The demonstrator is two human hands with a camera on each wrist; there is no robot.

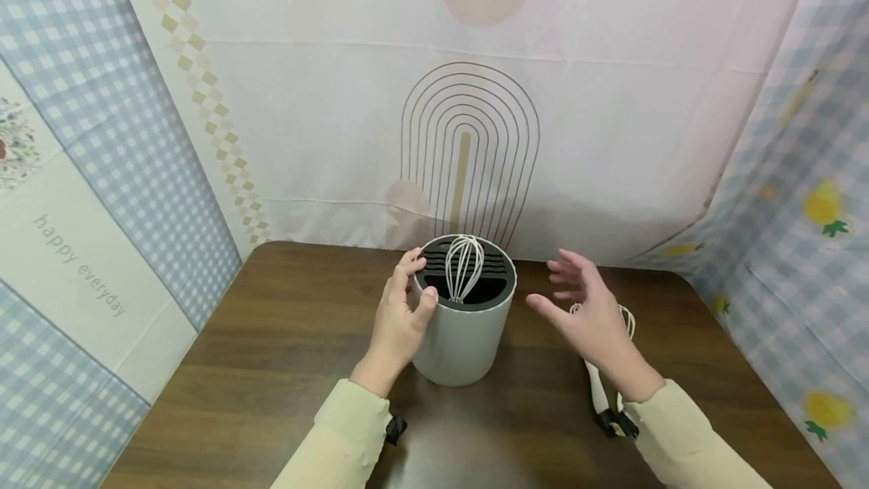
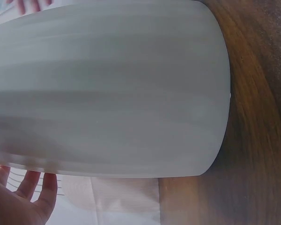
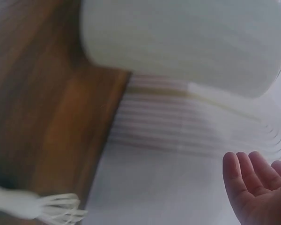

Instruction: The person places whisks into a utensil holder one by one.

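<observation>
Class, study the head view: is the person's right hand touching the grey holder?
No: a strip of brown table shows between the right hand and the grey holder.

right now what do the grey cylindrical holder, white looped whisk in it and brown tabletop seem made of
Grey cylindrical holder: probably matte plastic, from its smooth, soft shading. White looped whisk: perhaps silicone-coated wire, pale rather than metallic. Brown tabletop: wood or laminate, showing grain and faint sheen.

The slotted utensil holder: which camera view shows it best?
The head view, showing the slotted utensil holder almost whole, top and side. The left wrist view shows only its side wall, close up and cropped; the right wrist view, that wall blurred and cropped.
</observation>
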